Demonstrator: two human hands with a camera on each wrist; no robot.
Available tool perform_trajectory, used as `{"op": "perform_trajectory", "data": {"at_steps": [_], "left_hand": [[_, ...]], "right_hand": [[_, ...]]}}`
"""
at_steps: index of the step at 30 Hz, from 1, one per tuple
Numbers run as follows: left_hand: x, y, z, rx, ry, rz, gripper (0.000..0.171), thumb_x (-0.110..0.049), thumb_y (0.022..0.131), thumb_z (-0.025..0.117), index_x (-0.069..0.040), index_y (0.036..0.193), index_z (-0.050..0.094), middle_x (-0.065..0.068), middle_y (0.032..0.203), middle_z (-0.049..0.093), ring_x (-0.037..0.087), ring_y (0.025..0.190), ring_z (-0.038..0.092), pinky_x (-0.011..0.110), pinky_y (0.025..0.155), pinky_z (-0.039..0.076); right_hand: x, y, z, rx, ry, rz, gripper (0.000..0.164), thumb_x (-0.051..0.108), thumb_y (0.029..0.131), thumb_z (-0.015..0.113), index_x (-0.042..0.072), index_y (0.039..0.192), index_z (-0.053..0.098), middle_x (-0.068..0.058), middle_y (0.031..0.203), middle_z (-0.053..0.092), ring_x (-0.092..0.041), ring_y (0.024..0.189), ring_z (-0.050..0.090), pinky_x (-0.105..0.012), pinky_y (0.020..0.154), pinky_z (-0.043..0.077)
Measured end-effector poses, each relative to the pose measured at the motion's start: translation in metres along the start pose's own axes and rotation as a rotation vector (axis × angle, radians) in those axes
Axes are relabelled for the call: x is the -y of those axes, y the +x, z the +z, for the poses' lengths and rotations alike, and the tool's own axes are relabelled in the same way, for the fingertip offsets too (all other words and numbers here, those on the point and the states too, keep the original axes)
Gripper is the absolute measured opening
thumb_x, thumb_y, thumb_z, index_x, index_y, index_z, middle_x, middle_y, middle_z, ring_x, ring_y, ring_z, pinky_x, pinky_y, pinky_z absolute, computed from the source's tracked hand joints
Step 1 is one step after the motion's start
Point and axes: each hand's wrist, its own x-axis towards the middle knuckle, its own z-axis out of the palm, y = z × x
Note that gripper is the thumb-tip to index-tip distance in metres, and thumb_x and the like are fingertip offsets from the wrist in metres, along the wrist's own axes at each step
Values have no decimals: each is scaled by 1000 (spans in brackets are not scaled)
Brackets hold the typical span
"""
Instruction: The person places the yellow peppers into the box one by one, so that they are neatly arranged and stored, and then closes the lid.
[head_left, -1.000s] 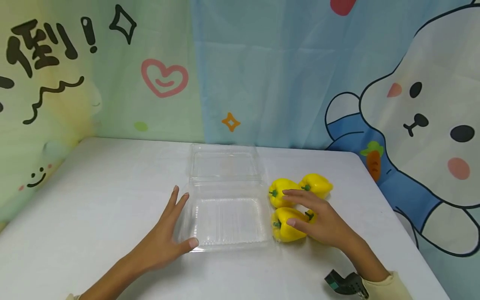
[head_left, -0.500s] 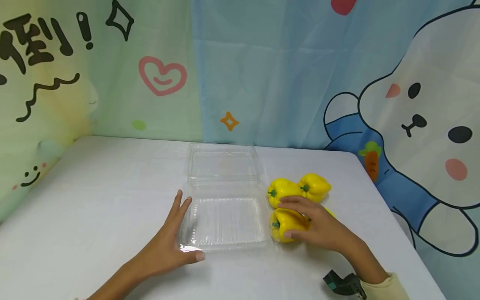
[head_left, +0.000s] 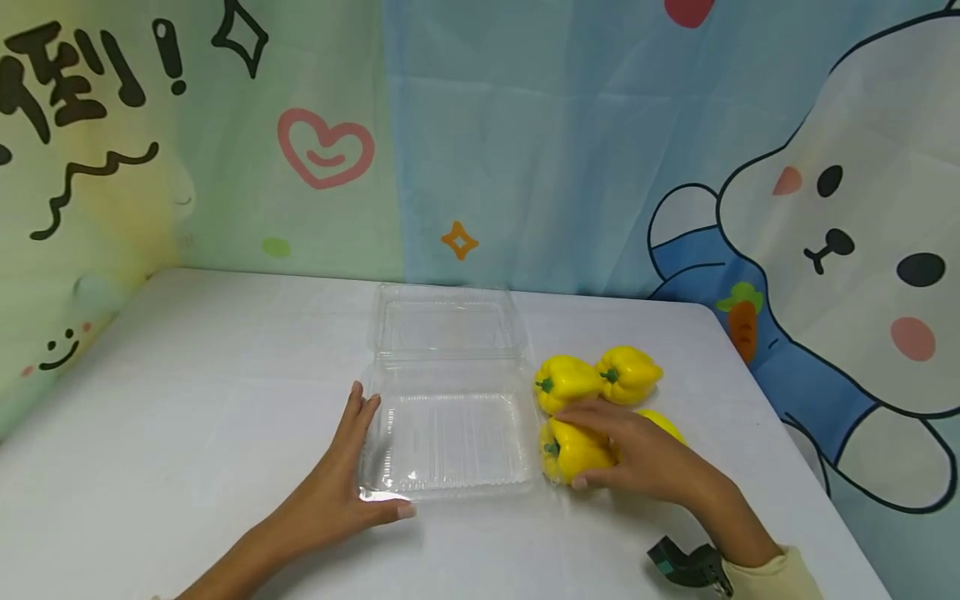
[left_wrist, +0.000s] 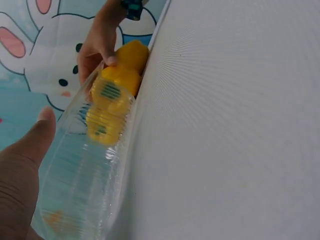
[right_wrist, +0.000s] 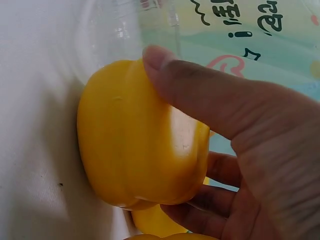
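Right hand (head_left: 641, 454) gripping glossy, lobed pepper (head_left: 573, 454), ribbed clear plastic container (head_left: 453, 442).

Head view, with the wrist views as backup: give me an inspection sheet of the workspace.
Surface: smooth white tabletop.
Job's things: clear plastic hinged container, lid open; four yellow bell peppers to its right.
Clutter: tiny dark speck; otherwise nothing seen.
Hands: left hand spread at the container's near-left corner, contact unclear; right hand grips the front-left pepper.
Cables: nothing seen.
Surroundings: cartoon-printed pastel fabric backdrop.
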Motion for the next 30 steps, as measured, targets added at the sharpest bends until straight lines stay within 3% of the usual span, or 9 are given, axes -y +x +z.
{"op": "perform_trajectory", "data": {"at_steps": [8, 15, 23, 30], "left_hand": [[1, -2, 1, -7, -2, -31, 126, -56, 72, 80, -7, 156, 1, 5, 162, -15, 34, 142, 23, 57, 108, 27], [0, -1, 0, -4, 36, -67, 131, -60, 69, 80, -2, 155, 1, 3, 162, -16, 30, 146, 5, 55, 110, 23], [0, -1, -1, -14, 27, -63, 130, -59, 68, 81, -1, 155, 3, 1, 162, -14, 30, 146, 9, 55, 110, 25], [1, -1, -1, -11, 23, -67, 130, -57, 69, 82, -2, 155, 2, -3, 161, -16, 30, 146, 11, 55, 110, 25]], "right_hand": [[1, 1, 2, 5, -50, 7, 76, 48, 74, 81, 27, 141, 51, 5, 140, 50, -23, 130, 44, -54, 106, 35], [1, 1, 3, -8, -59, 16, 75, 37, 74, 85, 26, 141, 53, 5, 138, 52, -23, 130, 45, -54, 106, 34], [1, 2, 5, -27, -59, 5, 72, 35, 75, 85, 26, 140, 54, 5, 137, 53, -23, 128, 46, -53, 105, 36], [1, 1, 3, -39, -50, -12, 72, 45, 76, 81, 25, 139, 54, 3, 136, 54, -23, 126, 48, -53, 104, 37]]}}
